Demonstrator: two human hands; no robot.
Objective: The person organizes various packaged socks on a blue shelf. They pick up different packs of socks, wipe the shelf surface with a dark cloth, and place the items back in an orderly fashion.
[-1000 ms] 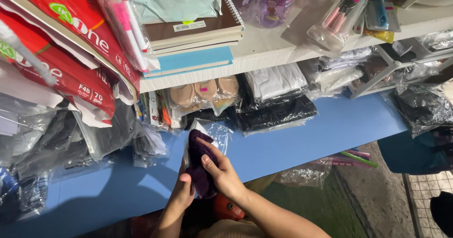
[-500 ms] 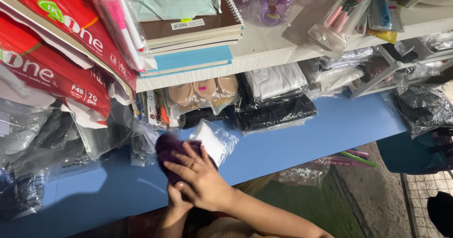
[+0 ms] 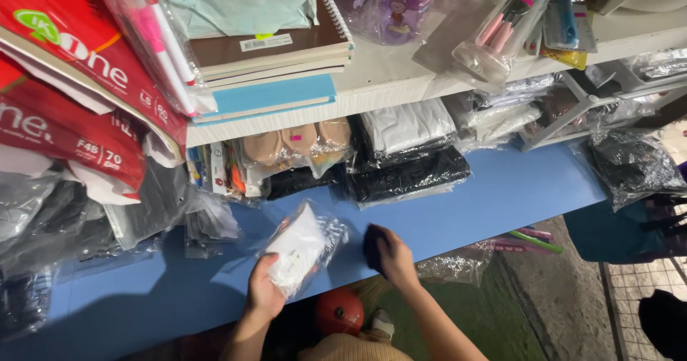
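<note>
My left hand [image 3: 263,291] grips a clear plastic packet with white cloth inside [image 3: 302,245], held just above the blue shelf [image 3: 494,196]. My right hand [image 3: 396,256] is closed around a small dark purple cloth item [image 3: 371,246] beside the packet, near the shelf's front edge. Both hands sit low in the middle of the view, a short gap apart.
Bagged black and white garments [image 3: 408,162] line the back of the blue shelf. Red paper packs [image 3: 64,96] lean at left; notebooks [image 3: 272,53] and pen packs [image 3: 504,28] fill the white shelf above. A crumpled clear bag [image 3: 458,264] hangs off the front edge.
The hands were together on the dark purple item; now they have parted. The left hand holds the white-filled packet, and the right hand has moved right with the dark item.
</note>
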